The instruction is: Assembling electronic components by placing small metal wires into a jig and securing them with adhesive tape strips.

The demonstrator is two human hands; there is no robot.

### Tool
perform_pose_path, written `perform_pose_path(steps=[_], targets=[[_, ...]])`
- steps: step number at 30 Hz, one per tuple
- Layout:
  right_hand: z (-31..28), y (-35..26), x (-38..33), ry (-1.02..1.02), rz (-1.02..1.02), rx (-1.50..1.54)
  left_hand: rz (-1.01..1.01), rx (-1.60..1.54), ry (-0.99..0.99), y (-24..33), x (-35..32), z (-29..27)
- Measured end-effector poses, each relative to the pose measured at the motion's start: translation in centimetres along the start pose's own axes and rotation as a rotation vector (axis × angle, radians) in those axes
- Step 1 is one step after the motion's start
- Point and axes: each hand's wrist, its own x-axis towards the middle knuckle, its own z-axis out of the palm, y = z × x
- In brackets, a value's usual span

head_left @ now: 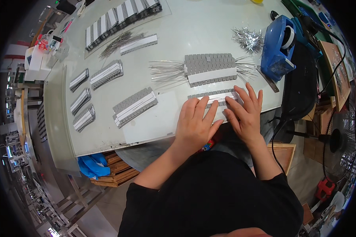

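Observation:
Both my hands are at a narrow strip of grey blocks (pixel 222 95) with a white band along it, near the table's front edge. My left hand (pixel 194 124) rests its outstretched fingertips on the strip's left part. From the right, my right hand (pixel 245 114) touches the strip with its index finger, the other fingers spread and raised. A thin line like a wire shows between the fingertips, too fine to make out fully. Just beyond lies a wider stack of grey block strips (pixel 209 63) with a white band; bundles of thin metal wires (pixel 166 70) stick out from its left and right ends.
A blue tape dispenser (pixel 275 51) stands at the right, beside a steel ruler (pixel 268 79) and a tangled heap of silvery strips (pixel 249 39). Leftward lie a grey strip stack (pixel 134 106), smaller stacks (pixel 107 74) and loose wires (pixel 116 43). A long row of stacks (pixel 122 17) fills the back.

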Motion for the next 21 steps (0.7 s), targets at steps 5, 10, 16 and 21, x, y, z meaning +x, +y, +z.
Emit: perform_pose_path(steps=[5, 10, 16, 21], targets=[[0.2, -0.1, 0.1, 0.029, 0.021, 0.062, -0.026, -0.031, -0.007, 0.2, 0.1, -0.1], [1.2, -2.1, 2.8, 0.091, 0.077, 0.095, -0.012, 0.0, -0.023, 0.1, 0.0, -0.1], [1.9, -1.1, 3.1, 0.11, 0.139, 0.071, -0.031, -0.035, -0.002, 0.2, 0.2, -0.1], [1.4, -0.6, 3.0, 0.105, 0.17, 0.013, -0.037, -0.029, 0.0, 0.1, 0.0, 0.0]])
